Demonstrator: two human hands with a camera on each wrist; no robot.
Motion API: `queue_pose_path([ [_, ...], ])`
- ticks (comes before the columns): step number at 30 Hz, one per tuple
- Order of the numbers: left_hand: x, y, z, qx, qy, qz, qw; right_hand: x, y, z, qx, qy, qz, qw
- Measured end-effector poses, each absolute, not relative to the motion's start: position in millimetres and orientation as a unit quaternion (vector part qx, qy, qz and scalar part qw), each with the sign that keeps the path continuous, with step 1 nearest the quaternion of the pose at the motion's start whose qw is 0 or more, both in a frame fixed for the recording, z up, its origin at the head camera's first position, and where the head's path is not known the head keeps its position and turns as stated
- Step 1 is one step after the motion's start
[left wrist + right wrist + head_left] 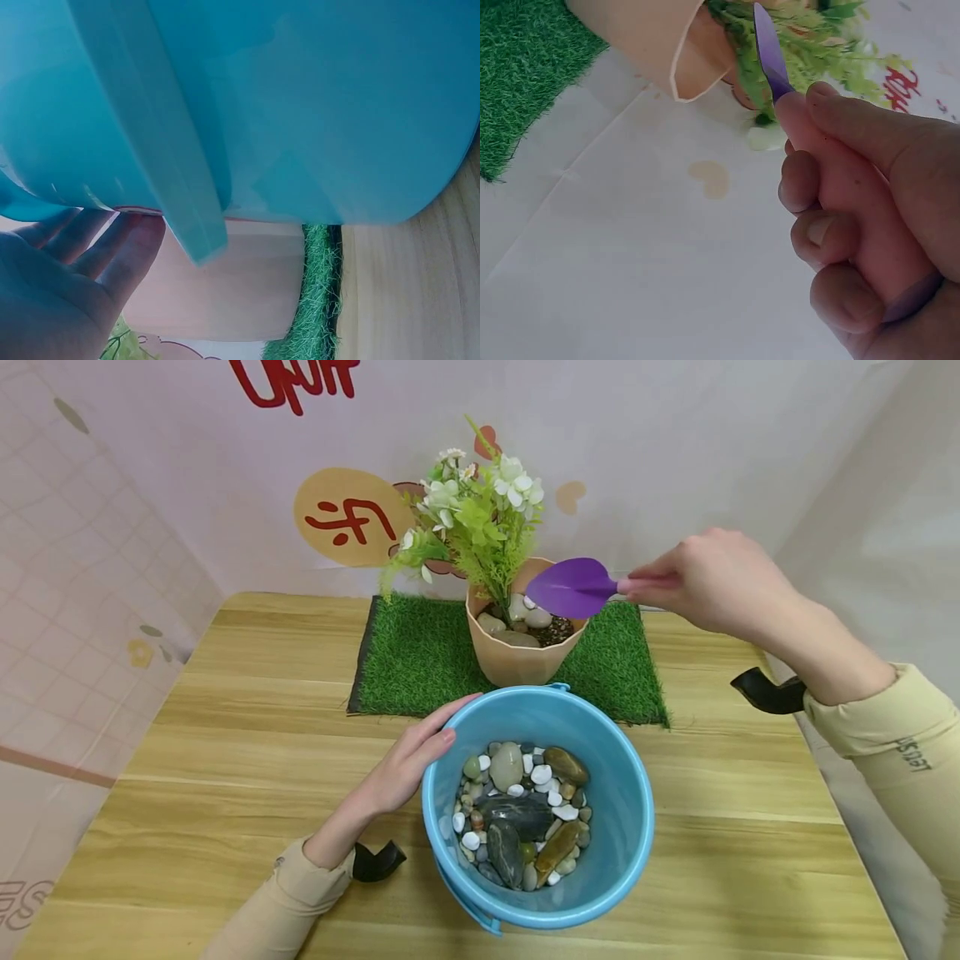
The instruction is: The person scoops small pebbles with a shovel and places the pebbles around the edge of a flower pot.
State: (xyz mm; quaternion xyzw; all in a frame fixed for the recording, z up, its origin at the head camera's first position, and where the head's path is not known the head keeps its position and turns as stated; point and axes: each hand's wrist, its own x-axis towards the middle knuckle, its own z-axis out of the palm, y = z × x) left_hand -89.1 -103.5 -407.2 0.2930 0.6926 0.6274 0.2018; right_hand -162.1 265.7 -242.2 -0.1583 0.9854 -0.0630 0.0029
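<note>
My right hand (720, 581) grips the pink handle (855, 187) of a small trowel, its fingers curled round it. The purple blade (573, 587) hangs over the right rim of a peach flower pot (525, 664). In the pot stand green leaves with white flowers (480, 510), among smooth stones (517, 639) and dark grit. My left hand (405, 768) holds the upper left rim of a light blue bucket (637, 827), thumb over the rim and fingers along the outside. Stones (517, 814) of mixed sizes and colours cover the bucket's bottom.
The pot stands on a green artificial grass mat (412, 660) at the back of the wooden table (247, 760). A printed white backdrop (637, 443) rises behind the table. The bucket's handle (150, 127) hangs down its side.
</note>
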Motion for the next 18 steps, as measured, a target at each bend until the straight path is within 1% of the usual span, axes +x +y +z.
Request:
queue_pose_path([
  [5, -89.1, -103.5, -407.5, 0.292, 0.692, 0.628, 0.203, -142.2, 266.6, -239.1, -0.146, 0.985, -0.086, -0.017],
  [18, -89.2, -103.1, -406.9, 0.289, 0.688, 0.632, 0.207, -86.9, 263.3, -240.4, -0.204, 0.970, -0.086, -0.104],
])
